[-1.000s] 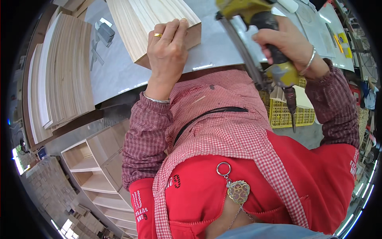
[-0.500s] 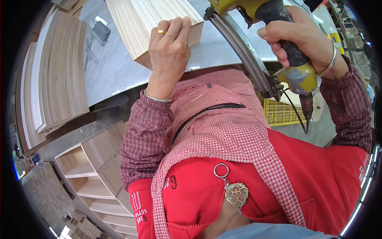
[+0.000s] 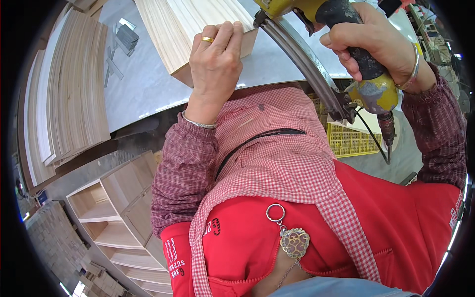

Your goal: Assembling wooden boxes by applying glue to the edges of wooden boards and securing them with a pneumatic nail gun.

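My left hand [image 3: 215, 64] is closed over the near end of a pale wooden box [image 3: 170, 32], with a gold ring on one finger. The box lies at the front of the table, its far part cut off by the top of the picture. In my right hand [image 3: 371, 44] is the black grip of a yellow air nail gun [image 3: 378, 95]. Its long metal magazine [image 3: 309, 62] slants down toward my apron, and its nose is next to the box's right side, partly out of view. A dark air hose [image 3: 387, 148] hangs from the grip's end.
Grey staple strips [image 3: 127, 39] lie on the light tabletop [image 3: 143, 89]. Stacked wooden boards [image 3: 81, 84] stand at the left. Below the table are wooden shelf boxes [image 3: 106, 208] at the left and a yellow plastic crate [image 3: 351, 141] at the right.
My left hand and the box have shifted slightly to the right. The nail gun has moved a little too, its lower end swinging slightly right, still in my right hand.
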Available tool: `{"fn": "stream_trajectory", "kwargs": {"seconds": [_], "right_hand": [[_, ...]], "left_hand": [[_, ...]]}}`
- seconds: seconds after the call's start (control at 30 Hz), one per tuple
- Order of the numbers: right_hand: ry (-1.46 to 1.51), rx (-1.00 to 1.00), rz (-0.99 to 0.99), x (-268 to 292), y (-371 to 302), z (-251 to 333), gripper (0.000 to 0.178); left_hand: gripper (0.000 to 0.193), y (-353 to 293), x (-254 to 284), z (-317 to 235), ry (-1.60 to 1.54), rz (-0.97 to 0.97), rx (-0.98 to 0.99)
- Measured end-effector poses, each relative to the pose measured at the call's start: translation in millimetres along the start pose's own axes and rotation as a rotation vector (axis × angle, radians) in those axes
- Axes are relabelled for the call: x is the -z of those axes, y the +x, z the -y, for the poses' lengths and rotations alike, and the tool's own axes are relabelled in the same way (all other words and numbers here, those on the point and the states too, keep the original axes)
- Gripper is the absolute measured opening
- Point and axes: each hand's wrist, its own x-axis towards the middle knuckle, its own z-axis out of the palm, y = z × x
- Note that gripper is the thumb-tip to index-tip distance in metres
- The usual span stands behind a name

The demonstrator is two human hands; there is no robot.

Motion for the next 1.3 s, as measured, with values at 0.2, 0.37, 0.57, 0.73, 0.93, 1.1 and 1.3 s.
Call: {"fn": "stream_trajectory", "kwargs": {"seconds": [0.2,0.37,0.57,0.73,0.93,1.1,1.3], "right_hand": [[-0.022,-0.07,-0.004,1,2,7,0.016],[-0.048,-0.057,-0.012,-1,2,6,0.015],[-0.013,-0.02,0.017,-1,0,2,0.014],[0.029,-0.004,0.017,-11,-3,2,0.014],[0.053,-0.035,0.068,-29,-1,8,0.015],[-0.017,-0.024,0.05,-36,1,10,0.017],[0.004,-0.037,0.06,-39,3,11,0.018]], "left_hand": [[0.033,0,3,2,-0.008,0.003,-0.013],[0.029,-11,24,15,0.064,0.032,0.022],[0.033,-24,37,27,0.085,-0.105,0.208],[0.035,-26,36,24,0.084,-0.088,0.245],[0.037,-29,35,26,0.101,-0.073,0.235],[0.034,-25,35,22,0.121,-0.083,0.258],[0.034,-25,36,22,0.11,-0.084,0.268]]}}
